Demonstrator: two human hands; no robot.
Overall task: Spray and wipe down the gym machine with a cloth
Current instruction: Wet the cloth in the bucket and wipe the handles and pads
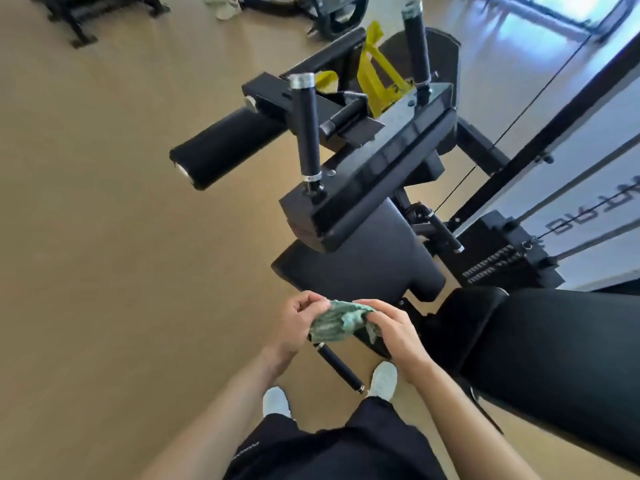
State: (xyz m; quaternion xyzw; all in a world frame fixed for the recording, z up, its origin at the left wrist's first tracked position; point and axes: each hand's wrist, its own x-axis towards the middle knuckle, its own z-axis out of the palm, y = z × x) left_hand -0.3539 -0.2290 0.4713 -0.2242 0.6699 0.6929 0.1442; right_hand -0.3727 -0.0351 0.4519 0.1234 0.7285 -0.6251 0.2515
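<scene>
**Cloth in both hands, machine not yet touched**

From the head camera we look down at our two hands held close together in front of us, over the near end of the machine; the left hand (294, 327) and the right hand (391, 332) are both closed on a bunched green cloth (334, 323), fingers curled into its folds, one hand at each side; the cloth hangs in the air, touching no part of the machine.

The gym machine (367, 188) stands just ahead: a black frame with two upright foam-gripped handles (308, 129), a roller pad (221, 147) sticking out to the left, a flat black seat pad (360, 258) below the frame, and a larger black back pad (554, 348) to our right; the weight stack (502, 258) and its cables sit behind, further right; a yellow lever (375, 69) shows at the far end. Our white shoes (384, 379) rest on the tan floor (104, 237) beside a low handle.

We see no spray bottle anywhere in this view, so we cannot tell whether the spraying is done; we judge that the step in hand is readying the cloth, folding or regripping it for wiping.

The next move calls for settling the cloth into one hand with a flat face outward, then reaching forward to press it on the nearest pad.
</scene>
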